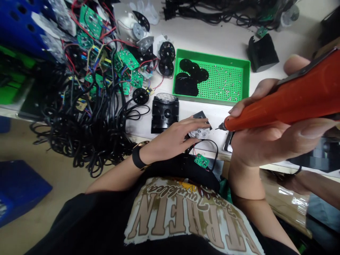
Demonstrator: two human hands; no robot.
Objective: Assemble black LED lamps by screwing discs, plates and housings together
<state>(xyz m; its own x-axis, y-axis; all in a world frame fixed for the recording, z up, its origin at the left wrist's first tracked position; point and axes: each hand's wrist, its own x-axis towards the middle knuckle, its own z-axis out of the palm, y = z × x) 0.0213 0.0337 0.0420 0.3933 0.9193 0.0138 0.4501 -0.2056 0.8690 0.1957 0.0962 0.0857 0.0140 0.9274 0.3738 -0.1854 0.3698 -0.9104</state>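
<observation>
My right hand [262, 141] is wrapped round an orange electric screwdriver [289, 99], whose thin bit points left. My left hand [172, 138] grips a small black lamp housing with a clear LED lens [199, 133] at the table's front edge. The bit's tip is a short way right of this lens, apart from it. Below the lens hangs a green circuit board [202, 160] on red and black wires. Just left of it on the table lies another black housing [165, 113] with a round clear lens at its top.
Behind my hands is a green tray [212, 101] holding loose screws and black discs. Piled at the left are circuit boards [127, 58] and tangled black cables [92, 131]. A black cover [262, 53] stands at the back right. Another person's arm [316, 184] shows at the right.
</observation>
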